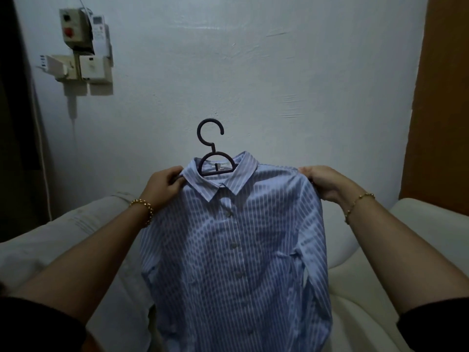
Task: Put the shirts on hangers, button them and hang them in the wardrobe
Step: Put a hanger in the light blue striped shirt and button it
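Behind shirt point(236, 250): wall point(253, 72) | below: sofa point(380, 262) | L switchboxes point(83, 47)

The left hand point(166, 185) and right hand point(323, 182) are gripping the shoulders of a blue striped shirt point(236, 250), which is hanging buttoned on a dark hanger point(212, 158) before a white wall point(253, 72).

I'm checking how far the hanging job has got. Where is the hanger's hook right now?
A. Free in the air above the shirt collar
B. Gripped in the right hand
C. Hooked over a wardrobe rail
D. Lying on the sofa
A. The hook stands clear above the striped shirt collar against the bare wall, touching nothing, while the left hand and right hand hold the shirt at its shoulders.
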